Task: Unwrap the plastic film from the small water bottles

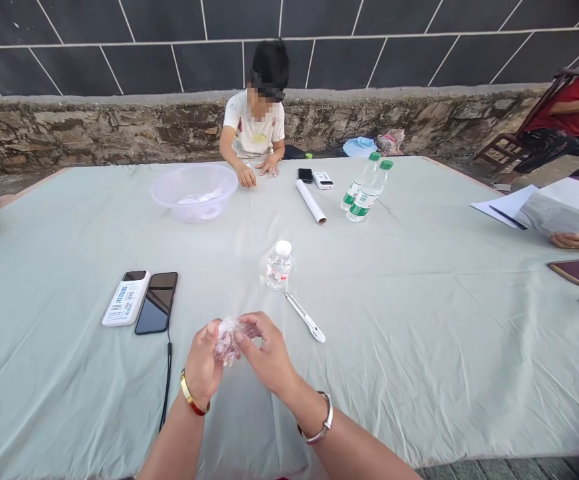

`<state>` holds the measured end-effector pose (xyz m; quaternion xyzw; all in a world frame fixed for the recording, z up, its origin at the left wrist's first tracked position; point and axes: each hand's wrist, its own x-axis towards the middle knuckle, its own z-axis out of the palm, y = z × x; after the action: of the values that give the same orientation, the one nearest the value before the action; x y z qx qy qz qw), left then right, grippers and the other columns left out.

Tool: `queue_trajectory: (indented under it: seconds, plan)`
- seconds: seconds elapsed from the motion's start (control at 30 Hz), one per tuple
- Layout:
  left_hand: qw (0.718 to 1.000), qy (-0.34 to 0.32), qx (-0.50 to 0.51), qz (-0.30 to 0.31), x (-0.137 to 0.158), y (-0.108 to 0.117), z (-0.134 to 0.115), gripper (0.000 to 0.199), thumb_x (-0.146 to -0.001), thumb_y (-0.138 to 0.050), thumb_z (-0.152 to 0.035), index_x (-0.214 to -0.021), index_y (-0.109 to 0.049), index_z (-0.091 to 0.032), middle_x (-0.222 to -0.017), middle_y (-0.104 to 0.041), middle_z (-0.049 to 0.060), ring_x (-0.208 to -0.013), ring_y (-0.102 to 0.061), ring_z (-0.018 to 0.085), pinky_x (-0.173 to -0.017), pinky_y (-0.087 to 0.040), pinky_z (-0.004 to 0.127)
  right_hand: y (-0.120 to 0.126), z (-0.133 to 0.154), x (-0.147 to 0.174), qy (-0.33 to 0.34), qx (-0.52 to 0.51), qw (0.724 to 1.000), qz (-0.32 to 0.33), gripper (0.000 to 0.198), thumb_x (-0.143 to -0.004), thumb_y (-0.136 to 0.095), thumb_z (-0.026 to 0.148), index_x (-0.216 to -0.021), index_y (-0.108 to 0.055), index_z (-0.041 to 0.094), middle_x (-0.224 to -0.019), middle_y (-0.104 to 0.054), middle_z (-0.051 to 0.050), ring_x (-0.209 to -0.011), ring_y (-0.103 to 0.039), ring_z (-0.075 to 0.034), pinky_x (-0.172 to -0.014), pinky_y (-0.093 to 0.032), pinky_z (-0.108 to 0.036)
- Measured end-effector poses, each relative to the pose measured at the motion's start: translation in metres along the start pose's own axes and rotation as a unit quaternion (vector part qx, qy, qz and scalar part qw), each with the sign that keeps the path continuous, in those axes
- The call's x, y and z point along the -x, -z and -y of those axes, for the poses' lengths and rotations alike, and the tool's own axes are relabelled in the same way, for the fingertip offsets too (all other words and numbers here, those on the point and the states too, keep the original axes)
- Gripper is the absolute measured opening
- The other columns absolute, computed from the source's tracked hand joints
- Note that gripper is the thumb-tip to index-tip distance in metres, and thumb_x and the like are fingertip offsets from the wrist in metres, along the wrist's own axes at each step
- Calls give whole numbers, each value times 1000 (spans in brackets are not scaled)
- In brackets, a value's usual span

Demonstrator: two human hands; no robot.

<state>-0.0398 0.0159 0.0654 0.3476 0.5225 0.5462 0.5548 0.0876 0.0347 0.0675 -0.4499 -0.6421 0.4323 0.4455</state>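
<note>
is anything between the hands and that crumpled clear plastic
Nothing visible: the left hand and right hand both pinch the clear plastic wad directly. The small bottle and white pen lie beyond it.

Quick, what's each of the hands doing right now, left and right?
Left hand: closed on the crumpled clear plastic wrap.
Right hand: fingers pinching the same crumpled clear plastic wrap.

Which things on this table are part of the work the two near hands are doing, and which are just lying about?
In hand:
- crumpled clear plastic, pinched between left hand and right hand

Lying about:
- small bottle
- white pen-like tool
- black phone and white device
- clear basin
- paper roll
- two green-capped bottles
</note>
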Motion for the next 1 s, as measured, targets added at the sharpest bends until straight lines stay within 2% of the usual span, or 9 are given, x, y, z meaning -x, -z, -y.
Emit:
queue_trajectory:
  seconds: [0.1,0.23,0.3,0.43,0.6,0.7,0.8,0.9,1.0]
  plan:
    - [998,-16,-14,-56,-8,-8,1,41,-66,-68,-54,-62,-51,-18,-57,-43,-5,-53,-41,9,-51,-36,22,-15,-1,11,36,23,998,37,26,-84,-51,21,-109,-56,22,-101,-62,-6,-92,-57,-18,-79,-49,-33]
    - [990,-51,-86,-102,-18,-7,0,25,-70,-66,-40,-67,-55,-18,-65,-49,-4,-61,-46,10,-55,-38,20,1,-5,6,61,26,993,95,39,-82,-55,22,-121,-52,24,-112,-61,-6,-101,-57,-18,-85,-49,-34]
    - [991,-38,-48,-117,-22,-2,1,26,-73,-62,-40,-63,-50,-19,-60,-44,-5,-55,-42,8,-51,-36,20,21,-18,-5,34,46,997,57,35,-82,-55,29,-117,-55,23,-110,-62,-6,-96,-59,-18,-83,-50,-34]
    - [986,15,44,-159,-27,10,5,30,-67,-63,-38,-60,-40,-21,-53,-34,-9,-44,-35,7,-39,-32,19,58,-57,-36,-114,138,975,-129,48,-77,-55,40,-120,-51,19,-112,-60,-10,-83,-61,-18,-74,-51,-36]
    - [984,101,-85,-124,-28,19,13,28,-63,-63,-42,-64,-42,-22,-51,-40,-9,-40,-44,10,-36,-35,22,68,-85,-74,-159,201,959,-120,83,-65,-66,47,-137,-32,22,-132,-49,-12,-75,-60,-17,-72,-50,-36]
    - [961,87,-242,-102,-29,24,17,28,-64,-62,-43,-63,-43,-22,-51,-43,-8,-45,-47,11,-42,-39,22,60,-88,-88,-158,225,957,-88,64,-66,-65,42,-123,-43,23,-115,-60,-7,-75,-61,-18,-69,-48,-33]
    - [930,14,-353,-104,-31,29,20,26,-67,-57,-45,-61,-45,-23,-56,-47,-5,-51,-46,12,-49,-39,24,57,-91,-95,-161,275,943,-90,44,-70,-62,41,-107,-48,23,-97,-64,-5,-81,-62,-22,-66,-46,-32]
    - [902,-53,-404,-146,-33,34,25,20,-67,-56,-41,-63,-49,-23,-70,-56,0,-60,-50,16,-56,-41,27,58,-94,-97,-159,305,934,-93,42,-70,-62,44,-103,-47,24,-92,-64,-4,-83,-62,-23,-65,-44,-32]
    - [902,-19,-402,-157,-32,38,30,17,-69,-54,-39,-64,-47,-24,-57,-51,-3,-52,-45,15,-52,-37,26,60,-97,-103,-151,301,936,-102,41,-71,-62,44,-104,-46,24,-93,-63,-4,-83,-61,-22,-66,-44,-31]
